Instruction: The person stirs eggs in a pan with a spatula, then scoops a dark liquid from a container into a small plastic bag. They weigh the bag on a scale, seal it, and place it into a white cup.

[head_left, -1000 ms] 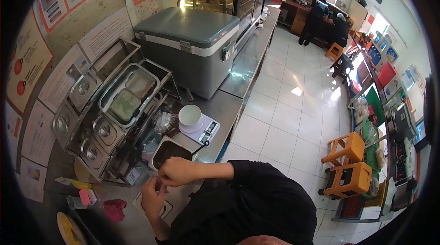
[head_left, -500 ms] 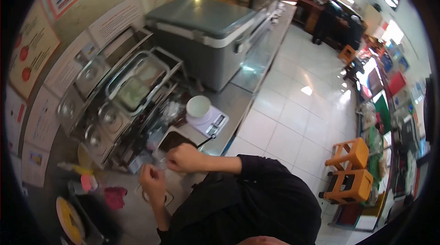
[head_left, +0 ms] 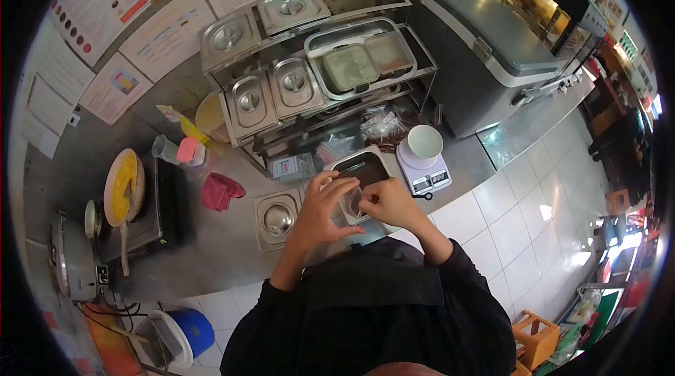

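My left hand [head_left: 320,213] is over the near edge of the steel pan [head_left: 383,161], its fingers curved and its thumb spread apart from them. Beside it, my right hand [head_left: 391,203] is closed in a pinch over the same pan. A thin see-through sheet, seemingly a clear plastic bag [head_left: 352,200], hangs between the hands at the right fingertips. Dark brown contents show inside the pan. Right of the pan, a white bowl [head_left: 425,143] stands on a kitchen scale [head_left: 423,172]. A steel lid [head_left: 275,220] lies left of my left hand.
Behind stands a steel rack [head_left: 330,109] with lidded pans and a tray. Small plastic packets [head_left: 341,147] lie beneath it. A grey cooler box [head_left: 471,53] is at the right. Leftward are a pink cloth [head_left: 221,191], a pink-lidded container [head_left: 190,152] and a frying pan [head_left: 118,197] with yellow food.
My view has swung from the room at the right to the counter. My left hand has opened its fingers from a pinch; my right hand stays closed.
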A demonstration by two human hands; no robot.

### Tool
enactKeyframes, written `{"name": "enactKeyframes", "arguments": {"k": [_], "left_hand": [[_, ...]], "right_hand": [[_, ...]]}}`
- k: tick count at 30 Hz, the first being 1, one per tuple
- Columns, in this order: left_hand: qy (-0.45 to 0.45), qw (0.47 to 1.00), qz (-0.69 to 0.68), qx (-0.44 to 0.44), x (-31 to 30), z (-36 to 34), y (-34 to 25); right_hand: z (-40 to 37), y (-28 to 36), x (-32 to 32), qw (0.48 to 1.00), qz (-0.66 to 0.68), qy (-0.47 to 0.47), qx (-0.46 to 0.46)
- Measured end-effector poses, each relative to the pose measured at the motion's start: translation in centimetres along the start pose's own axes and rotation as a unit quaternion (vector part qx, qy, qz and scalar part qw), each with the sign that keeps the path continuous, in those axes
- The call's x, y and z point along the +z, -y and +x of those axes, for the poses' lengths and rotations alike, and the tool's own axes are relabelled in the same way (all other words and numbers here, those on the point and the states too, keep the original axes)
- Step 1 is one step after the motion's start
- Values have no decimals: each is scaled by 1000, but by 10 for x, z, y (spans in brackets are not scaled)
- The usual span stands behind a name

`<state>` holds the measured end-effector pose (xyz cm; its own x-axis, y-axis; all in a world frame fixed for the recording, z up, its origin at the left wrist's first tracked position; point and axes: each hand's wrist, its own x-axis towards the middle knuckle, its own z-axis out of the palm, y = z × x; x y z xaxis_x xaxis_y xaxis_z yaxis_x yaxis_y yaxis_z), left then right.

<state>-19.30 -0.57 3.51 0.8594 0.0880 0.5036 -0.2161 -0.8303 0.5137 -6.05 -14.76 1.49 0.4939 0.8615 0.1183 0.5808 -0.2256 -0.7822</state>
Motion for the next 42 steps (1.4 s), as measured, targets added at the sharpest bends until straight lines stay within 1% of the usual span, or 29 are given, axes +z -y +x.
{"name": "enactKeyframes", "arguments": {"k": [2,5,8,9,11,13,14,15,16,17,18,20,21,22,23,25,26,27,28,29,30,31,32,33,35,36,39,41,42], "left_hand": [[23,1000,-1,-17,4,-4,7],[10,1000,-22,-18,7,-8,15],[-41,996,-47,-71,1,-14,18],[-55,995,-33,-81,-3,-20,21],[-85,992,-5,-97,-9,-30,32],[-140,985,-1,-103,-4,-45,46],[-169,979,8,-110,-8,-55,53],[-173,973,-1,-151,-14,-65,55],[-177,966,-17,-190,-15,-73,54],[-178,957,-38,-226,-14,-78,54],[-192,949,-72,-239,-12,-84,57],[-214,931,-143,-260,-8,-95,63],[-235,921,-184,-251,-5,-96,64],[-255,909,-226,-242,-2,-96,65],[-274,894,-268,-233,2,-96,65],[-255,891,-287,-242,6,-98,65],[-253,890,-284,-249,1,-102,66],[-251,892,-301,-227,4,-108,74],[-251,893,-312,-206,9,-113,80],[-238,890,-311,-233,5,-113,75],[-227,885,-313,-261,2,-111,70],[-225,888,-305,-261,-1,-108,66],[-219,890,-303,-261,-4,-107,64],[-222,888,-304,-263,-5,-108,65],[-219,886,-317,-259,-4,-108,67],[-218,886,-311,-264,-5,-109,67],[-207,887,-306,-278,1,-108,64],[-198,890,-301,-280,5,-107,68],[-196,888,-304,-284,7,-107,69]], "right_hand": [[-1,9,-5,999,9,25,17],[-1,1,1,999,32,25,7],[-8,4,-1,989,133,-28,53],[-16,-6,0,988,135,19,78],[-42,-47,5,977,134,109,124],[-66,-79,11,919,152,200,305],[-80,-103,22,939,148,85,299],[-89,-125,36,946,145,-29,289],[-92,-140,46,938,145,-140,280],[-94,-148,51,917,143,-255,271],[-89,-142,48,869,307,-299,247],[-77,-139,49,848,335,-346,222],[-72,-136,50,835,349,-371,208],[-68,-133,51,852,309,-377,192],[-67,-133,53,876,241,-386,162],[-65,-115,52,921,122,-352,117],[-65,-110,55,925,113,-339,130],[-66,-109,61,931,110,-319,137],[-69,-122,70,926,151,-322,130],[-71,-128,74,918,173,-315,170],[-69,-114,74,892,245,-330,189],[-69,-125,74,877,263,-331,229],[-71,-135,75,867,286,-347,217],[-72,-140,73,853,312,-348,233],[-71,-163,74,781,417,-388,258],[-69,-162,72,743,464,-413,250],[-75,-176,64,711,521,-387,270],[-73,-168,56,702,531,-379,286],[-73,-169,56,693,543,-390,270]]}}
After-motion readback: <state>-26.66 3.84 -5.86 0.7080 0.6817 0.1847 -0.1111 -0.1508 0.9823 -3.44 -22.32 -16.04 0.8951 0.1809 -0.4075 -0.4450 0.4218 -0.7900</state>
